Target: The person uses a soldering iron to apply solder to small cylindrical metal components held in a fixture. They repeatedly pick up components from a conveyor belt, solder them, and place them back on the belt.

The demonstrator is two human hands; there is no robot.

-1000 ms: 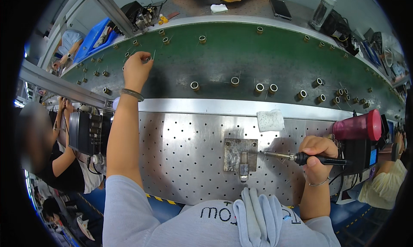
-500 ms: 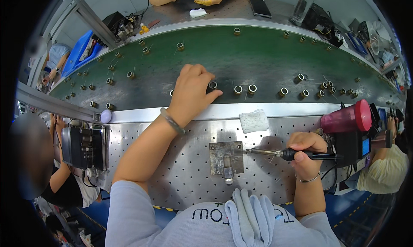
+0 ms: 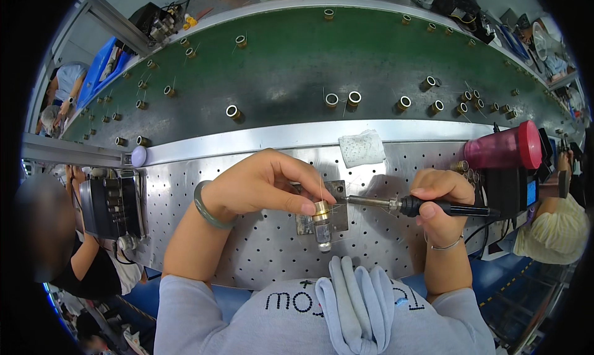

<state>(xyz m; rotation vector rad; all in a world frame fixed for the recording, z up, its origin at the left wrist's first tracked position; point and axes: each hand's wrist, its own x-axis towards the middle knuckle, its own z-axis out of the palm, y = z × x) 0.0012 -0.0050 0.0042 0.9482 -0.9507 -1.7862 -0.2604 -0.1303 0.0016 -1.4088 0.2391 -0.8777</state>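
My left hand (image 3: 263, 185) pinches a small brass cylinder (image 3: 321, 210) between thumb and fingers. A thin wire stands up from the cylinder. It is at the upper end of a clear-and-metal post (image 3: 323, 233), which rests on a square dark metal plate (image 3: 304, 225); whether it is seated there I cannot tell. In my right hand (image 3: 444, 191) is a black-handled soldering iron (image 3: 405, 205). Its tip points left, close to the plate's right edge and apart from the brass cylinder. My left hand hides part of the plate.
Beyond a metal rail (image 3: 247, 142) runs a green belt (image 3: 278, 64) with several brass cylinders, many trailing wires. A white pad (image 3: 362, 149) lies behind the plate. At right are a pink cup (image 3: 501, 146) and a black station with a screen (image 3: 510, 191); a dark device (image 3: 102, 206) stands at left.
My left hand has taken a brass cylinder off the belt and brought it back to the post on the plate. My right hand still holds the soldering iron in nearly the same place.
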